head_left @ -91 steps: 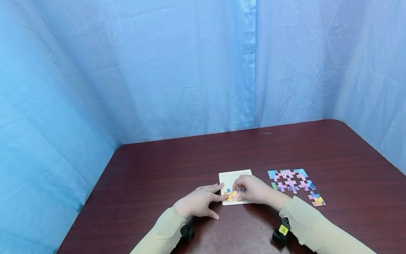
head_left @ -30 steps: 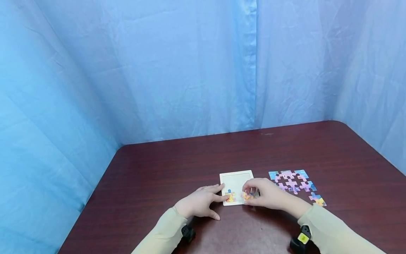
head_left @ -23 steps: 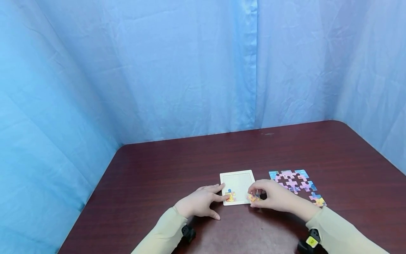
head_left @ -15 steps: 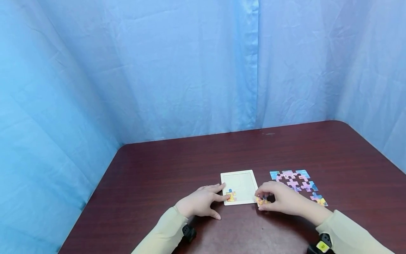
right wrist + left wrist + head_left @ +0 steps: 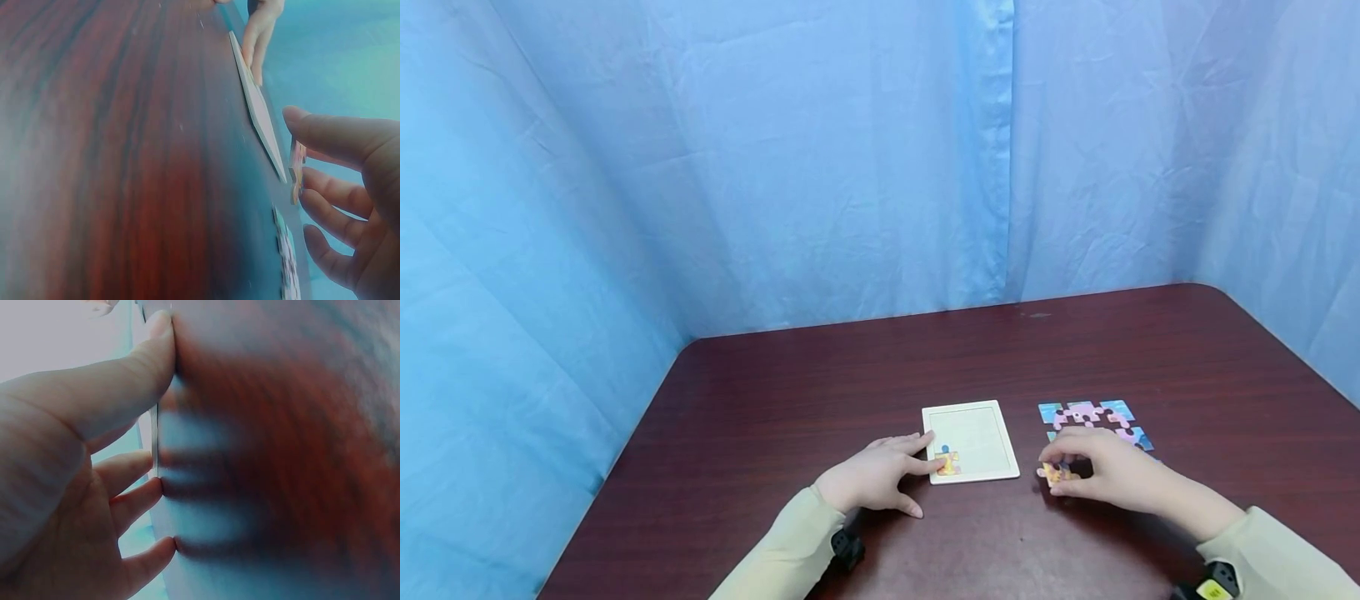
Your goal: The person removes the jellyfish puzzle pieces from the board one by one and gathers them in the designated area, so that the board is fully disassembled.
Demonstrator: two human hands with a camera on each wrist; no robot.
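Note:
A jigsaw piece [image 5: 1054, 473], mostly yellow and orange, is pinched between the thumb and fingers of my right hand [image 5: 1108, 471]. The right wrist view shows this puzzle piece [image 5: 297, 165] edge-on, raised off the table. To its left lies a cream puzzle tray [image 5: 981, 433]. My left hand [image 5: 874, 475] rests on the tray's left side with its fingers spread and fairly straight. One fingertip touches a yellow jigsaw piece [image 5: 952, 465] in the tray's near left corner, partly covering it.
Several pink and blue jigsaw pieces [image 5: 1084, 412] lie grouped right of the tray, partly hidden behind my right hand. The dark red wooden table [image 5: 820, 392] carries everything. Blue curtains [image 5: 850, 167] hang behind and beside it.
My right hand lifted the yellow-orange piece out of the tray's lower right part and carried it right, past the tray's edge towards the grouped pieces. My left hand stayed put.

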